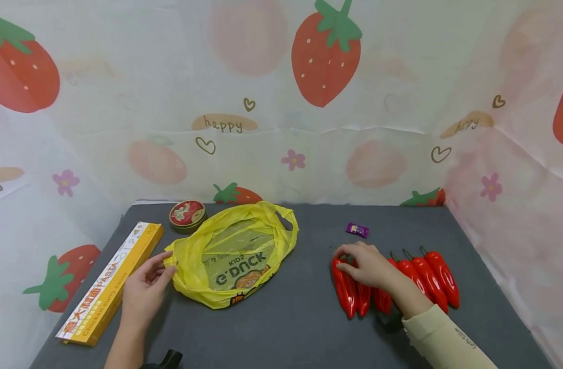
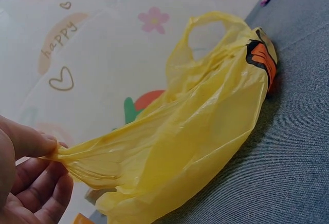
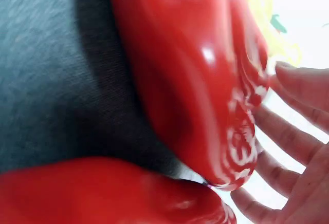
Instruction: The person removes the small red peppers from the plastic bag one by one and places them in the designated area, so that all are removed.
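In the head view, my left hand [image 1: 145, 287] pinches the left edge of a yellow plastic bag [image 1: 186, 274] with printed lettering. The left wrist view shows the bag [image 2: 169, 152] drawn into a pleated point between thumb and index finger, the other fingers loosely bent. On the right, my right hand [image 1: 366, 264] grips the upper, stem end of the leftmost glossy red pepper [image 1: 343, 292] in a row of several. Close up in the right wrist view, red peppers [image 3: 180, 80] fill much of the frame, and the fingers [image 3: 288, 136] curve about their ends; the exact contact is partly hidden.
A yellow and white pasta box [image 1: 111, 287] lies slanted along the table's left side. A round red-topped tin [image 1: 187, 215] stands behind the bag. A small purple wrapped candy [image 1: 357, 230] lies beyond the peppers. Strawberry-printed cloth [image 1: 281, 169] rises behind the grey tabletop [image 1: 281, 333].
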`<state>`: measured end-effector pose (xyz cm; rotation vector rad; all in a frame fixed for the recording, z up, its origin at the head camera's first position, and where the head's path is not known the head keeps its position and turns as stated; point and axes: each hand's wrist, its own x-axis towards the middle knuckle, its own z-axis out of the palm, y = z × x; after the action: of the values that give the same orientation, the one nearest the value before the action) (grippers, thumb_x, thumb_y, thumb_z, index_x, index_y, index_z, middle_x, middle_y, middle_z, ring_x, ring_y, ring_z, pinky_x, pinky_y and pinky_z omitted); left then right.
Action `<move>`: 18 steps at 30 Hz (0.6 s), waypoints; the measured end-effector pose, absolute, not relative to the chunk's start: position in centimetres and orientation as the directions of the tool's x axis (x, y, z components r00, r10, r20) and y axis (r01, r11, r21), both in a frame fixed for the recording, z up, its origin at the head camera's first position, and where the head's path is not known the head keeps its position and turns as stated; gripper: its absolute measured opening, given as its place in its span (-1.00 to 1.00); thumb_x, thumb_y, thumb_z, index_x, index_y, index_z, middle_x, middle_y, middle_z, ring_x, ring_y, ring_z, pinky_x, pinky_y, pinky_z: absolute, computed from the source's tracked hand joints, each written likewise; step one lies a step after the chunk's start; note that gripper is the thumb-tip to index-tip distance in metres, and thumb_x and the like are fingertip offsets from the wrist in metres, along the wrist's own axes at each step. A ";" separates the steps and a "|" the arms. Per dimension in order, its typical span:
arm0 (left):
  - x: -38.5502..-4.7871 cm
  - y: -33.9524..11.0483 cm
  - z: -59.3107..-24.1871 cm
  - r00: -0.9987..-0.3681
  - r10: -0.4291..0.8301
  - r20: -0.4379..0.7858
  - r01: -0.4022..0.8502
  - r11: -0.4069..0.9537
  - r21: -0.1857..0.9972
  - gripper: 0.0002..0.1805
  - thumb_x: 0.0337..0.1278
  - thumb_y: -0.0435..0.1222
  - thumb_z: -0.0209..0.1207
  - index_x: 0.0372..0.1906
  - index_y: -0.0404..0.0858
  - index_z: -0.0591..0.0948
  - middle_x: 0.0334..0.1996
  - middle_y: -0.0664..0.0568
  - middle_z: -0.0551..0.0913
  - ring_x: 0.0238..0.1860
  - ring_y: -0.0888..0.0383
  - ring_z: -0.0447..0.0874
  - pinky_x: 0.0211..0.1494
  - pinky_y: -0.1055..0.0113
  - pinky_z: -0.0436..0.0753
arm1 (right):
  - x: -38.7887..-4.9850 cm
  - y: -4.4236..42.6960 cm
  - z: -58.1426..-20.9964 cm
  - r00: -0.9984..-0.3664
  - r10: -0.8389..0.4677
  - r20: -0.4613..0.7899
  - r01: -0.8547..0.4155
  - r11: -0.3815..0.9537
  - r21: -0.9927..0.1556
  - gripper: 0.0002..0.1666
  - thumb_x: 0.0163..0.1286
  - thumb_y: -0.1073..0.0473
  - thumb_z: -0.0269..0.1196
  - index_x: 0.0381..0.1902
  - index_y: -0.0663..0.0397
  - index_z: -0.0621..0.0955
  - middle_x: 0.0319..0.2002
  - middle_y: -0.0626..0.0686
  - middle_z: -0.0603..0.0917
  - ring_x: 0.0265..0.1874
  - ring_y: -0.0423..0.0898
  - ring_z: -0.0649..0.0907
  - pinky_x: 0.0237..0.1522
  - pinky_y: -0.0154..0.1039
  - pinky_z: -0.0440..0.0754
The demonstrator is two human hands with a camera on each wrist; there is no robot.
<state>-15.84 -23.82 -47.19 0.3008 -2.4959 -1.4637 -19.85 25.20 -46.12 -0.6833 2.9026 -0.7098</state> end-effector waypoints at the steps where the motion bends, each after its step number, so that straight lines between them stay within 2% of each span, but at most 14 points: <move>1: -15.9 -23.8 -47.2 -0.952 -0.289 0.095 -0.059 0.482 0.874 -0.55 0.39 -0.05 0.22 0.28 -0.09 0.60 -0.01 0.02 0.59 -0.12 0.35 0.55 -0.13 0.72 0.55 | -19.8 25.3 -46.2 -0.894 -0.446 0.033 -0.413 0.796 -0.443 -0.77 0.44 0.09 0.30 0.02 -0.12 0.67 -0.02 -0.05 0.70 0.00 0.02 0.59 0.16 0.21 0.49; 5: -16.0 -23.7 -46.9 -0.955 -0.282 0.089 -0.062 0.486 0.872 -0.54 0.39 -0.03 0.21 0.29 -0.07 0.60 0.01 0.02 0.59 -0.10 0.30 0.54 -0.12 0.71 0.54 | -19.4 25.3 -46.3 -0.885 -0.462 0.058 -0.444 0.799 -0.406 -0.75 0.41 0.13 0.33 0.03 -0.06 0.68 -0.02 -0.03 0.72 -0.06 0.01 0.63 0.12 0.19 0.53; 9: -16.1 -23.6 -46.8 -0.957 -0.278 0.087 -0.061 0.485 0.873 -0.54 0.39 -0.01 0.20 0.30 -0.06 0.59 0.02 0.02 0.59 -0.09 0.26 0.53 -0.12 0.71 0.54 | -19.0 25.1 -46.1 -0.879 -0.472 0.063 -0.461 0.811 -0.361 -0.59 0.41 0.03 0.33 0.18 -0.08 0.66 0.13 0.06 0.67 0.12 0.14 0.59 0.25 0.31 0.43; 12: -16.1 -23.7 -46.7 -0.957 -0.277 0.085 -0.062 0.482 0.874 -0.54 0.40 -0.02 0.20 0.30 -0.07 0.59 0.03 0.01 0.59 -0.08 0.26 0.54 -0.10 0.72 0.54 | -18.7 24.9 -46.1 -0.878 -0.475 0.054 -0.466 0.827 -0.315 -0.53 0.38 -0.02 0.35 0.22 -0.13 0.65 0.18 0.12 0.64 0.23 0.22 0.53 0.34 0.38 0.30; 18: -16.0 -23.8 -46.8 -0.956 -0.281 0.083 -0.065 0.481 0.875 -0.54 0.40 -0.03 0.20 0.30 -0.07 0.60 0.02 0.03 0.59 -0.09 0.28 0.54 -0.10 0.72 0.54 | -18.3 25.0 -46.6 -0.901 -0.432 0.036 -0.417 0.841 -0.345 -0.59 0.38 -0.02 0.35 0.16 -0.12 0.68 0.10 0.09 0.68 0.15 0.17 0.58 0.36 0.34 0.30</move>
<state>-15.97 -23.75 -46.78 0.2987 -2.5113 -1.4693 -18.32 24.96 -46.60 -0.6856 2.9729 -0.5421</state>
